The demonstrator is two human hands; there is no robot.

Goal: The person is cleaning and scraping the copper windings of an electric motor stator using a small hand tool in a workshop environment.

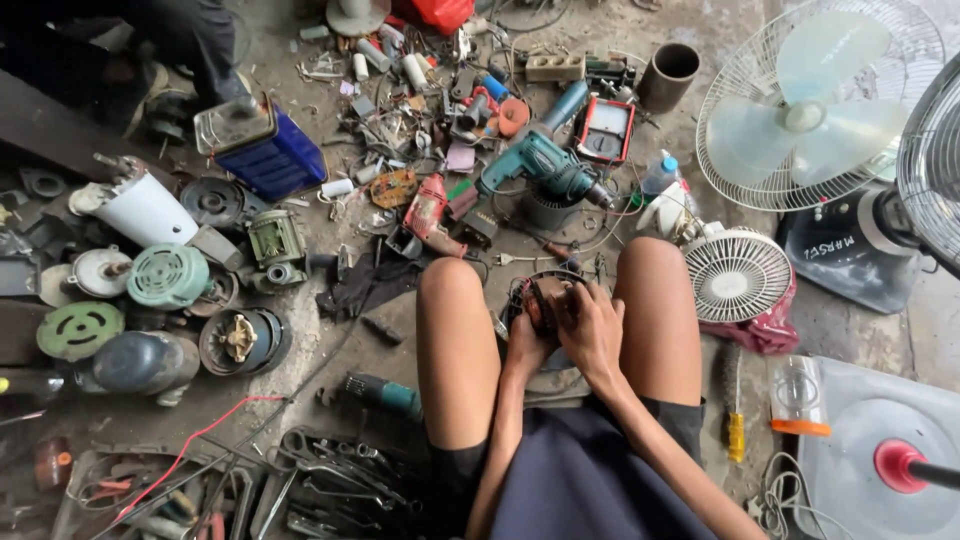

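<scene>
Fingers [575,305] of the right hand [592,330] curl down over the top of a round, dark motor part [535,295] with coppery windings, low in the centre of the frame between the bare knees; the left hand [525,345] grips its underside. A teal plastic drill [540,165] lies above on gritty concrete, a white wire-grilled fan [738,273] to the right

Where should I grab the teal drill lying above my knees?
Take the teal drill by its pistol handle, which juts toward the lower left. Come from above and that side: the body lies flat and the chuck end at right is crowded by a bottle.
</scene>
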